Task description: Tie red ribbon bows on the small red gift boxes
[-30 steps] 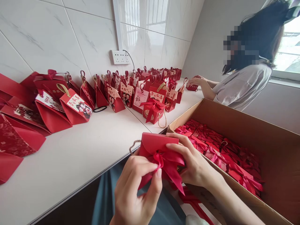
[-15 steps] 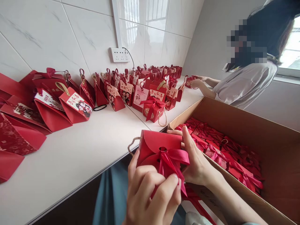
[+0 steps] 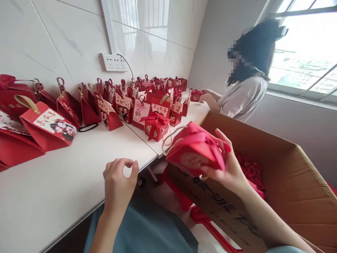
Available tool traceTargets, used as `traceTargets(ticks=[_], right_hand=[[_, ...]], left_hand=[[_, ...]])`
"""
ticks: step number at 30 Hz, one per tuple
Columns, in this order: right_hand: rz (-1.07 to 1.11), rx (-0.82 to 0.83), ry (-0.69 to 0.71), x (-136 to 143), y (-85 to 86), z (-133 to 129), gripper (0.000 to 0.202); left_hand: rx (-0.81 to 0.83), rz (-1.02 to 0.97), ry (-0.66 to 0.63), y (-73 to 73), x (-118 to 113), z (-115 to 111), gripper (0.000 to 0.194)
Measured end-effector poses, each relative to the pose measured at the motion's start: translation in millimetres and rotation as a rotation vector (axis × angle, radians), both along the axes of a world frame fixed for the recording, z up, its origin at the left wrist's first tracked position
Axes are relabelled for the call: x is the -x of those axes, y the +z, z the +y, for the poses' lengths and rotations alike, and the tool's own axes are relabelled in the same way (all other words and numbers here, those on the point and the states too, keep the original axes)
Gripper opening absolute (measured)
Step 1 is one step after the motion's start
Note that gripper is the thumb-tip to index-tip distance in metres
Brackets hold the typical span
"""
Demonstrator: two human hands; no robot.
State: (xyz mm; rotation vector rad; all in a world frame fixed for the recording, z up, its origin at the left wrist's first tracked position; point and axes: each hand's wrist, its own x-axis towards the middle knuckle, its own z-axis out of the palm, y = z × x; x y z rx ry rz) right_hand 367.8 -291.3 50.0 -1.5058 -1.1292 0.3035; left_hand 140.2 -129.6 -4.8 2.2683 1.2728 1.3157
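Right hand (image 3: 231, 171) is gripping a red box (image 3: 191, 162), digits pressing at its right end and lower near side; the spread is fairly wide, box filling it. Box is sitting in mid-air between table (image 3: 79, 191) and carton (image 3: 210, 202), near the carton's rim, tilting, a bit blurred. Left hand (image 3: 118, 181) is holding nothing visible; thumb and forefinger are making a narrow ring, tips seeming to meet, over the table edge, well apart from the box.

Handling, judged: right hand is carrying the box alone, so a firm hold at the solid end is mattering most. Squeezing hard is risking a dent, the walls looking like thin card. Ribbon (image 3: 198, 138) is wrapping the top, tails lying close to the fingers; keeping digits off them is saving the bow. Cord (image 3: 176, 130) is looping out left, so keeping it clear of the bowed box (image 3: 157, 129) on the table is helping. Leveling the tilt is making sense; left hand is being free to steady the low side. Co-worker (image 3: 243, 96) is handling another red box (image 3: 196, 95) farther off.
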Motion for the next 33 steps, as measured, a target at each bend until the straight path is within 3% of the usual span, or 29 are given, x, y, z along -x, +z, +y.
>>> traceTargets(ticks=[3,5,9,13,18,22,25,27,30,33], right_hand=[[0.528,0.02,0.057,-12,10.1,-3,0.062],[0.703,0.02,0.127,-18,14.5,-5,0.051],[0.631,-0.04,0.261,-27,14.8,-6,0.059],[0.48,0.02,0.312,-30,11.2,-7,0.068],[0.506,0.044,0.254,-28,8.4,-8,0.061],[0.536,0.052,0.113,-36,8.1,-13,0.054],[0.332,0.027,-0.067,-58,8.5,-20,0.049],[0.045,0.042,-0.184,-80,6.7,-26,0.065],[-0.375,0.199,-0.318,-119,-2.8,-35,0.085],[-0.544,0.391,-0.411,-154,-18.6,-48,0.085]], left_hand=[[-0.084,0.178,-0.018,-21.9,-4,17,0.023],[-0.13,0.307,-0.024,-32.6,-4,24,0.027],[-0.152,0.467,-0.017,-37.5,-2,28,0.032],[-0.155,0.486,-0.014,-33.5,-1,26,0.035],[-0.144,0.494,-0.005,-32.8,-3,25,0.038],[-0.114,0.503,-0.011,-32.1,-2,24,0.038],[-0.134,0.518,-0.008,-31.1,-1,23,0.038],[-0.154,0.522,-0.01,-30.3,-2,23,0.038],[-0.152,0.522,-0.019,-29.1,-2,23,0.039],[-0.131,0.523,-0.029,-27.6,-2,23,0.041]])
